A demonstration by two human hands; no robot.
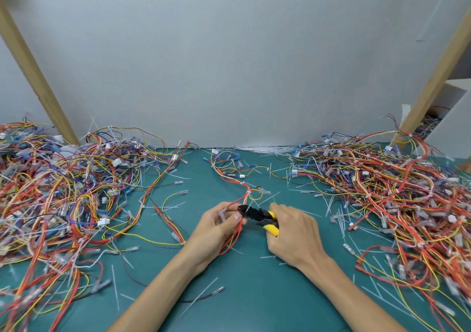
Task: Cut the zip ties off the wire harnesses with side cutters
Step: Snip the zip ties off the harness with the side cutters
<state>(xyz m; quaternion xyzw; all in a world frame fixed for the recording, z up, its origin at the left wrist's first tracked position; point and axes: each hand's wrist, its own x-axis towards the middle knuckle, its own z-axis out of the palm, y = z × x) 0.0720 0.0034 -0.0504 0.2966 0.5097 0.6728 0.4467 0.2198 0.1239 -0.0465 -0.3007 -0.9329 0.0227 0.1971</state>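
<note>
At the middle of the green mat, my left hand (219,227) grips a wire harness (238,176) of red, orange and yellow wires, which trails away toward the back wall. My right hand (293,232) holds the side cutters (257,215) by their yellow and black handles. The black jaws point left and sit against the wires just above my left thumb. A clear zip tie (251,199) sticks up from the bundle close behind the jaws. Whether the jaws are around a tie is too small to tell.
Large tangled piles of wire harnesses lie at the left (56,194) and the right (397,191) of the green mat (244,280). Cut zip tie pieces (336,217) are scattered over it. A white wall (229,64) and two slanted wooden posts stand behind.
</note>
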